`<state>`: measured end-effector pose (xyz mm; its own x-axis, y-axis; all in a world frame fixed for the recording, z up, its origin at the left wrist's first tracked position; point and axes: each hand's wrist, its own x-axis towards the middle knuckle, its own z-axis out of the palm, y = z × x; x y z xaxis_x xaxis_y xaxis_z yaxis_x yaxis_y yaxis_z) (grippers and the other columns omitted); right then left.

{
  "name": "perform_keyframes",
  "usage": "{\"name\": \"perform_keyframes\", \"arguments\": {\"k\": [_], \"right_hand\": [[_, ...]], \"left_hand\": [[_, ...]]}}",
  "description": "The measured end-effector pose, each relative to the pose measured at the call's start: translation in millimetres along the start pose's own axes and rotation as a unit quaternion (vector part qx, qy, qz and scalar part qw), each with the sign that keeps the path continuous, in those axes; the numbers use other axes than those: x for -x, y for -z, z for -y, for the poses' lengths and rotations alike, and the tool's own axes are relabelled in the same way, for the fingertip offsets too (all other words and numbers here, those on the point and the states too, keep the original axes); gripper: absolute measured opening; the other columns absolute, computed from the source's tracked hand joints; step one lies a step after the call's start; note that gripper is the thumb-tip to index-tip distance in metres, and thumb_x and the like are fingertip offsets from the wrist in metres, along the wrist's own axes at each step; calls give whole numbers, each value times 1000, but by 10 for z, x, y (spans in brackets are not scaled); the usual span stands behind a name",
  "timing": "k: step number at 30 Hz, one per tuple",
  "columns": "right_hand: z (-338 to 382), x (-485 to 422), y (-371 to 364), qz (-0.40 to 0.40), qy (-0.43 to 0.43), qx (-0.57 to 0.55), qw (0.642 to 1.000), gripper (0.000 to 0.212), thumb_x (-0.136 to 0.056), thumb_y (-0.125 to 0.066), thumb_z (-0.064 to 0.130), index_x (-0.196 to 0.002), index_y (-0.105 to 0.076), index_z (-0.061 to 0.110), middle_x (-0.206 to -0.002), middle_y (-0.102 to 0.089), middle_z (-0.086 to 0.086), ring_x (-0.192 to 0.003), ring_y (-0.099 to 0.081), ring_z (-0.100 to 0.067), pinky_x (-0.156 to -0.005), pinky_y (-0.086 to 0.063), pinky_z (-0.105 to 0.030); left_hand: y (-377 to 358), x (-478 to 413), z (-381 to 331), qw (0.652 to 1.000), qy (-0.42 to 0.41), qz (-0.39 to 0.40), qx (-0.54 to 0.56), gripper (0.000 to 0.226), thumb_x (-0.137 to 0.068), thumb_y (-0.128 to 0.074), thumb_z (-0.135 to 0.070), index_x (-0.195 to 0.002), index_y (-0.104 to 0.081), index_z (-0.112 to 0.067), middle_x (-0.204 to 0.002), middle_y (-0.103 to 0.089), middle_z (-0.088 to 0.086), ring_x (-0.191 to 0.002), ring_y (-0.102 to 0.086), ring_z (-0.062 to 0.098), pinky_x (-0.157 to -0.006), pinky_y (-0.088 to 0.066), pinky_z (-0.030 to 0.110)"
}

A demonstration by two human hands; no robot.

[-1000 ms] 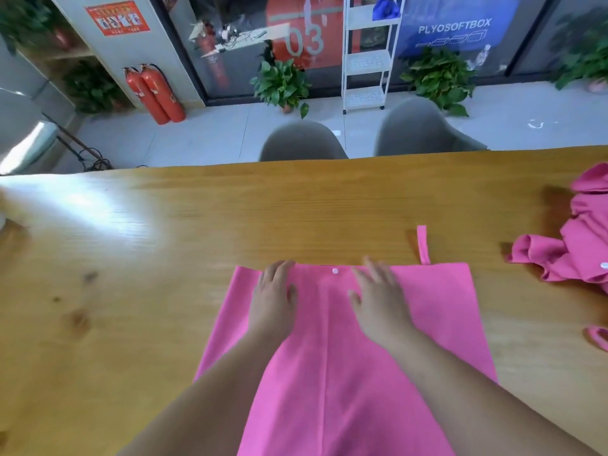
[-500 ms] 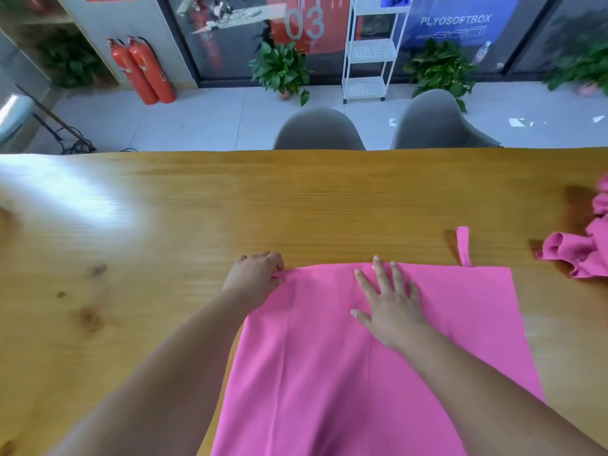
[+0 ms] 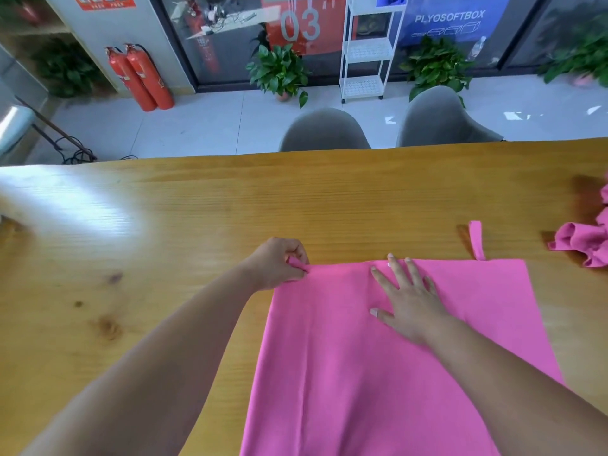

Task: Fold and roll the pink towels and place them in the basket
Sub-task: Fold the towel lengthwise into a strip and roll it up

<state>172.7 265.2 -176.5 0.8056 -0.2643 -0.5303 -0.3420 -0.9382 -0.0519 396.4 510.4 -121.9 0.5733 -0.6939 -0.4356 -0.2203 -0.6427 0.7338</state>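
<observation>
Lower centre of frame, flat on the table (image 3: 197, 209): pink towel (image 3: 362, 373). Now pinching its upper-left corner with left hand (image 3: 279, 264), shifted off the middle; pinning with flat right hand (image 3: 411, 301). Looks fold-ready.

A pink towel (image 3: 378, 357) lies flat on the wooden table (image 3: 164, 225). The left hand (image 3: 279, 263) pinches its far left corner, while the right hand (image 3: 408, 299) presses flat on the cloth. More crumpled pink towels (image 3: 582, 241) sit at the table's right edge, and two grey chairs (image 3: 324, 130) stand beyond.
</observation>
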Motion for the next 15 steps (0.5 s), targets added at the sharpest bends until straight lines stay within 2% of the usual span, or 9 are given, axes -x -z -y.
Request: {"name": "perform_keyframes", "arguments": {"k": [3, 6, 8, 10, 12, 13, 15], "right_hand": [[12, 2, 11, 2, -1, -2, 1000, 92, -98, -41, 74, -162, 18, 45, -169, 36, 1, -158, 26, -35, -128, -8, -63], [25, 1, 18, 6, -3, -5, 1000, 93, -98, -42, 74, -162, 19, 45, -169, 36, 2, -158, 26, -34, -128, -7, -63], [24, -2, 26, 8, -4, -5, 1000, 93, -98, -42, 74, -162, 18, 45, -169, 36, 2, -158, 26, -34, -128, -8, -63], [25, -4, 32, 8, -4, -5, 1000, 93, -98, -43, 74, -163, 17, 45, -169, 35, 2, -158, 26, -34, -128, -8, -64], [28, -2, 36, 6, -4, -5, 1000, 93, -97, -43, 74, -163, 17, 45, -169, 34, 2, -158, 25, -35, -128, -9, -64], [27, -2, 38, 6, -4, -4, 1000, 93, -97, -43, 74, -163, 17, 45, -169, 34, 2, -158, 25, -35, -128, -9, -64], [22, -4, 41, 7, -4, -4, 1000, 93, -97, -43, 74, -162, 18, 46, -170, 34, 2, -158, 25, -35, -128, -9, -63]], "left_hand": [[22, 2, 49, 1000, -16, 17, -5, 27, -84, -84, -21, -103, -76, -39, -99, -74, -16, -91, -69, 8, -83, -59, 32], [41, 4, 99, 996, -18, 68, -47, 38, -90, -81, -22, -121, -74, -43, -115, -71, -19, -106, -67, 5, -94, -56, 27], [23, 6, 98, 992, -5, 104, -65, 38, -91, -81, -22, -124, -73, -41, -113, -72, -16, -103, -68, 8, -92, -57, 27], [-12, 13, 90, 987, -1, 137, -86, 28, -90, -82, -26, -110, -75, -43, -101, -73, -15, -91, -69, 13, -82, -58, 30], [-31, 21, 74, 975, -16, 148, -164, 16, -89, -81, -29, -84, -67, -34, -79, -64, -12, -73, -60, 17, -67, -50, 34], [-41, 11, 71, 965, -28, 142, -220, 25, -89, -80, -32, -75, -59, -27, -71, -57, -9, -70, -54, 20, -63, -44, 34], [-5, 13, 32, 928, -34, 130, -347, 38, -92, -74, -41, -71, -49, -23, -70, -52, -6, -77, -57, 26, -63, -42, 36]]}}
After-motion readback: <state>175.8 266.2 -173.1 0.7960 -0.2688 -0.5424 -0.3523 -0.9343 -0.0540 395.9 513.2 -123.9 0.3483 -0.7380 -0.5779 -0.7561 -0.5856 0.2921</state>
